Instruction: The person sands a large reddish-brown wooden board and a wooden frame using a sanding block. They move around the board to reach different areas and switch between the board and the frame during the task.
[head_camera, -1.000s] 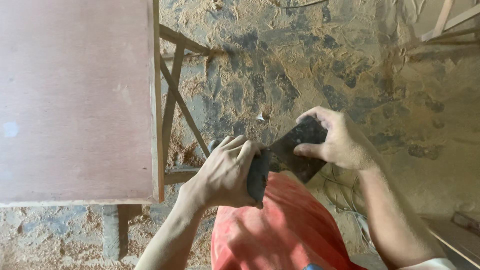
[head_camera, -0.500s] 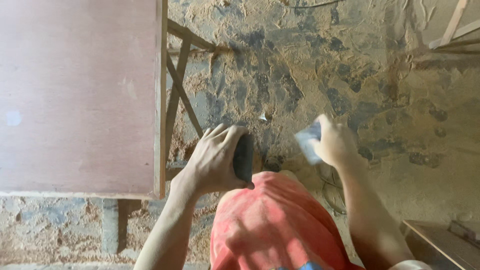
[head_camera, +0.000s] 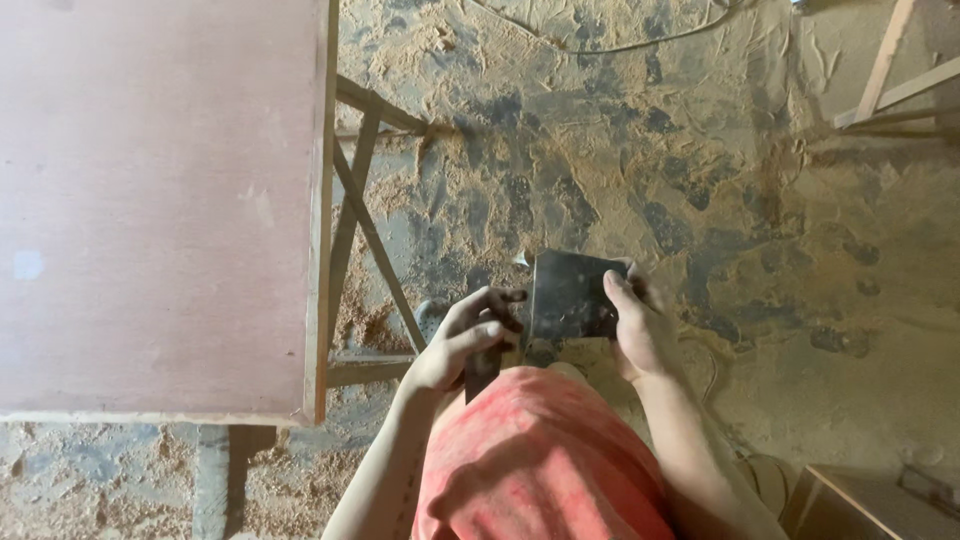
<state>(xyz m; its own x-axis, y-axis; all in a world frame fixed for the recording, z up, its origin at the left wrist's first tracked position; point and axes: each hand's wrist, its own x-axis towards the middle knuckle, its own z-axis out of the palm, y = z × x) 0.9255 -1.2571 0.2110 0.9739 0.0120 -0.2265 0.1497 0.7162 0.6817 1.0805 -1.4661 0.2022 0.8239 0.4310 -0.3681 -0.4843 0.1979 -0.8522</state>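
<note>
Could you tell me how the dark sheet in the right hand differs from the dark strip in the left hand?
The dark sheet is broad and roughly square; the dark strip is narrow and long. The sheet lies with its face to the camera, pinched at its edge by the right hand; the strip points down towards the red-clad knee, mostly hidden under the left hand. Both look dark grey and thin.

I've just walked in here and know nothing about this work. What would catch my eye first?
First, the two hands at the centre: the right hand holds a dark flat sheet, and the left hand grips a dark strip, above a reddish-orange cloth. To the left stands a big reddish-brown board on a wooden frame. Sawdust covers the floor.
</note>
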